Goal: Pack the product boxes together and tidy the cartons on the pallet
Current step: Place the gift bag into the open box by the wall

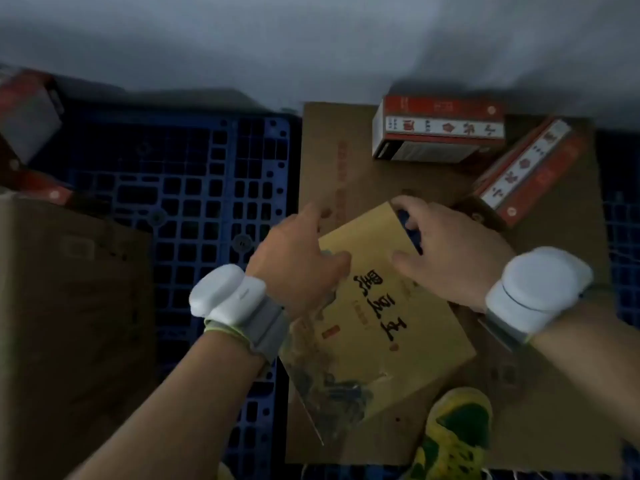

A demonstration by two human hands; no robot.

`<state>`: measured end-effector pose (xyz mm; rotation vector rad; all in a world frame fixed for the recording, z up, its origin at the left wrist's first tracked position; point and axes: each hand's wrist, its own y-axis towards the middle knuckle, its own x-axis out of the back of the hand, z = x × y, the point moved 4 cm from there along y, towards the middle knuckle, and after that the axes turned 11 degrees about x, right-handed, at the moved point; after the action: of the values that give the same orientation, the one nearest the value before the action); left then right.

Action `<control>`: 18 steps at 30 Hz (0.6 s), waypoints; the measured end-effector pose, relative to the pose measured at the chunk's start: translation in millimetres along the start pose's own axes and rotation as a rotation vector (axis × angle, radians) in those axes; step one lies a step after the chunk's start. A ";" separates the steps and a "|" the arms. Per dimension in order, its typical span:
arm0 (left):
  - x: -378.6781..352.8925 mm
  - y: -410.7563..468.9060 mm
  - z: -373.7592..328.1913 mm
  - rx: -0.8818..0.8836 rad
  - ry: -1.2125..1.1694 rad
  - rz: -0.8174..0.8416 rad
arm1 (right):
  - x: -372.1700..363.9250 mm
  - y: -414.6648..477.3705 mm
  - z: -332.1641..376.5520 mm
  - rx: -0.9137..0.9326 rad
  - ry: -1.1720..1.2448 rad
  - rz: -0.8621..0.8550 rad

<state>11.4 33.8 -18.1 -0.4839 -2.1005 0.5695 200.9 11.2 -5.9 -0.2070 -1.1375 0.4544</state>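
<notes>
The blue pallet (194, 188) fills the floor, and everything else sits on it: a flat brown carton (363, 174) covers its right side, another brown carton (69, 289) stands at its left edge, and a yellow-green shoe (457, 434) rests on the flat carton's near end. Lying on that flat carton at a slant is the yellow product box (391, 327), with two red-and-white product boxes, one (440, 129) at the carton's far edge and one (530, 168) tilted to its right. The left hand (298, 261) wraps the yellow box's left edge, fingers curled around it; the right hand (446, 251) grips its far corner, fingers hooked over. To do this well, I judge, lift with both hands level and square it against the red boxes. Large black Chinese characters run down the yellow lid; they are too blurred to read with certainty, as is the red boxes' print.
</notes>
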 end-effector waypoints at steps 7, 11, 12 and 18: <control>-48.4 65.1 4.9 -0.044 0.299 0.317 | -48.8 40.6 -40.9 -0.161 -0.154 0.139; -64.0 90.6 -15.1 -0.171 0.405 0.387 | -51.9 54.5 -56.7 -0.143 -0.141 0.246; -64.6 96.1 -19.2 -0.196 0.435 0.373 | -53.3 58.3 -58.2 -0.134 -0.096 0.267; -17.4 143.3 -24.9 -0.338 0.618 0.235 | -45.9 128.8 -28.3 0.115 -0.004 0.130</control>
<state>59.8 147.3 -97.1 -0.9725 -1.5501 0.1521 179.7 107.2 -105.1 -0.1799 -1.1025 0.6338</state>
